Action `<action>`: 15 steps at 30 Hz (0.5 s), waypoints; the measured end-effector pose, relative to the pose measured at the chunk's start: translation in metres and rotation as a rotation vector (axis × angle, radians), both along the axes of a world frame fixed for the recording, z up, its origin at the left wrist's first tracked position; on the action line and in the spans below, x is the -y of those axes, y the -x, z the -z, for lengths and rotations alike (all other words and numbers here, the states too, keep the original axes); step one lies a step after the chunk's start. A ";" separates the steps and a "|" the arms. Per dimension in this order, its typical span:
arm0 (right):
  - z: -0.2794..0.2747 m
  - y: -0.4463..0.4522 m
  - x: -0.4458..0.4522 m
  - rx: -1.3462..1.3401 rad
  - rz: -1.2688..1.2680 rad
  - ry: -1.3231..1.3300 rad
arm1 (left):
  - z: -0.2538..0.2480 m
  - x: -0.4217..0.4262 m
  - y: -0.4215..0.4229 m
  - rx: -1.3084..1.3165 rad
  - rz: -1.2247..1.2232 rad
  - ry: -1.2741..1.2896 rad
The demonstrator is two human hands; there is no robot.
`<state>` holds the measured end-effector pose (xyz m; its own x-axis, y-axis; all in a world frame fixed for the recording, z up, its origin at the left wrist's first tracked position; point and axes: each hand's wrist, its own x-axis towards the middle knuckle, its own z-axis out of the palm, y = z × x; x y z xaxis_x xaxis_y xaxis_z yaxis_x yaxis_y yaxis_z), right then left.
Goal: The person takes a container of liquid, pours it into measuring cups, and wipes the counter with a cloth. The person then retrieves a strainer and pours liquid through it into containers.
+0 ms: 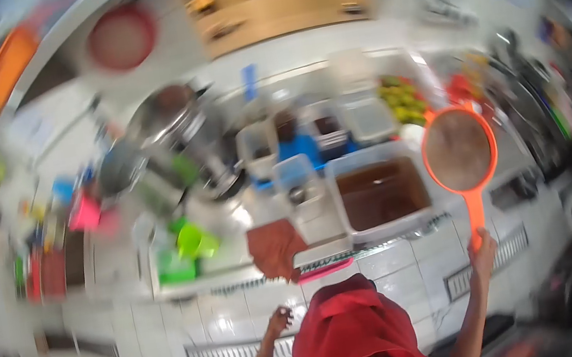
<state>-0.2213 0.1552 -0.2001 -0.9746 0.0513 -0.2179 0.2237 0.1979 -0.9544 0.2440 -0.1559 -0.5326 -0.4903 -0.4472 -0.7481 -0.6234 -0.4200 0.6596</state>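
Fingers of the left hand (278,321) are being held loosely parted, with nothing seen between them, short of the counter's near edge. By the fingers of the right hand (483,250), the handle of an orange strainer (459,149) is being gripped. Its round bowl is being raised toward the counter's near right corner; how high it is being held cannot be told. Along the near edge of the counter (232,218), a brown cloth (276,247) and a bright green cup (197,242) are being left untouched. Just left of the strainer, brown liquid (383,192) is being held in a clear tub (386,232). Into this tub nothing is visibly being poured, and by it the strainer is not being supported. As a judgement, the strainer's pick-up is done, while its setting down is being left undone; whether anything is being caught in the mesh cannot be told. Toward the far edge, small containers (296,173) and green fruit (401,100) are not being handled.
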 end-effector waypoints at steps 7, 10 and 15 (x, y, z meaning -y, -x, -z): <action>-0.024 0.020 0.115 -0.260 -0.664 -0.034 | -0.045 -0.062 -0.029 -0.067 -0.476 0.096; -0.047 0.020 0.162 -0.431 -0.910 -0.140 | -0.073 -0.061 -0.024 -0.027 -0.549 0.177; -0.051 0.051 0.218 -0.566 -1.087 -0.299 | -0.166 0.009 0.065 -0.235 -0.327 0.706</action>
<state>-0.2726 -0.0631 -0.1488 -0.4974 -0.8586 0.1243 -0.6140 0.2472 -0.7496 0.1790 -0.1646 -0.3662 -0.3618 -0.9232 -0.1297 -0.3536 0.0071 0.9354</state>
